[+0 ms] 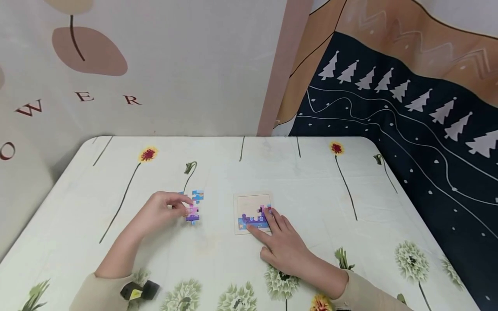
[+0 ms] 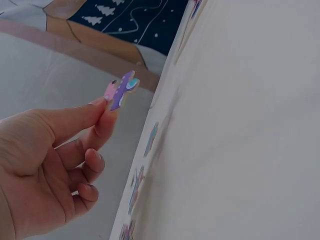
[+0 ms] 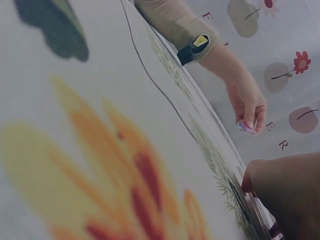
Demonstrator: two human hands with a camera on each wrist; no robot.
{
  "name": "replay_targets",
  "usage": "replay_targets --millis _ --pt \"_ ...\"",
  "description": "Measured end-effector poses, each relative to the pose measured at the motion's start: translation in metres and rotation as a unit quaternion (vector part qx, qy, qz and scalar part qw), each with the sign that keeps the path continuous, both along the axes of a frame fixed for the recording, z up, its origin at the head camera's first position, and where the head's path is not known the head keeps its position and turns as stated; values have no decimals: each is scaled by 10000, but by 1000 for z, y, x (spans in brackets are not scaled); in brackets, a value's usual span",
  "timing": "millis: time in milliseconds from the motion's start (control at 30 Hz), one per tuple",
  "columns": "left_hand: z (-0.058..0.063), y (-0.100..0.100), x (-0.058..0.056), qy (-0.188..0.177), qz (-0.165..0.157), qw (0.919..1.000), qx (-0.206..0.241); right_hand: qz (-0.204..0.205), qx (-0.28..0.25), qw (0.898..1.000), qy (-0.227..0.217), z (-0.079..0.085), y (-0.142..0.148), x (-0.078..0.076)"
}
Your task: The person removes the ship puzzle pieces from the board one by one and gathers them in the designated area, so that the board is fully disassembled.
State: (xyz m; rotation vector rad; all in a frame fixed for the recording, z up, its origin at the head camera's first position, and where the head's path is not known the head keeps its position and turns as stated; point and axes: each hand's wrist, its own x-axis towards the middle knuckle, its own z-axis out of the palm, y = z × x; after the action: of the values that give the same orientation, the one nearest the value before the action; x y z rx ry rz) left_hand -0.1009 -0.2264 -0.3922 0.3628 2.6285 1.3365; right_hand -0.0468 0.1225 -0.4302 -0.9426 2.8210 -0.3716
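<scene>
The left hand (image 1: 165, 211) pinches a pink-and-purple puzzle piece (image 2: 121, 91) between thumb and fingertip, lifted above the table (image 1: 218, 255). The right hand (image 1: 285, 247), grasping nothing, rests its extended fingers on the partly filled puzzle board (image 1: 247, 206). Loose pieces (image 1: 197, 195) lie near the left hand; beyond the table, pale trees (image 1: 383, 82) pattern a dark backdrop (image 1: 350, 101).

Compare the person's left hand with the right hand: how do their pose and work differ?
The left hand pinches a puzzle piece above the table, while the right hand touches the puzzle board with its fingertips. The left hand's other fingers are curled; the right hand's fingers are extended. Both hands are bare, with beige sleeves above the wrists.
</scene>
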Motion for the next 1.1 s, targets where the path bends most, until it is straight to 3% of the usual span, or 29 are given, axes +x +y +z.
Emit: replay_targets --millis 167,400,833,1100 --pt "1 -16 -2 -221 118 9996 -138 27 -58 10000 -2 1 -1 0" --pt "-3 -31 -4 -375 25 9989 -267 53 -145 9998 78 0 0 0" --pt "-11 -31 -7 40 125 9974 -709 5 -97 9999 -32 1 -1 -1" --pt "-12 -30 -6 131 7 9959 -898 10 -90 10000 -18 1 -1 0"
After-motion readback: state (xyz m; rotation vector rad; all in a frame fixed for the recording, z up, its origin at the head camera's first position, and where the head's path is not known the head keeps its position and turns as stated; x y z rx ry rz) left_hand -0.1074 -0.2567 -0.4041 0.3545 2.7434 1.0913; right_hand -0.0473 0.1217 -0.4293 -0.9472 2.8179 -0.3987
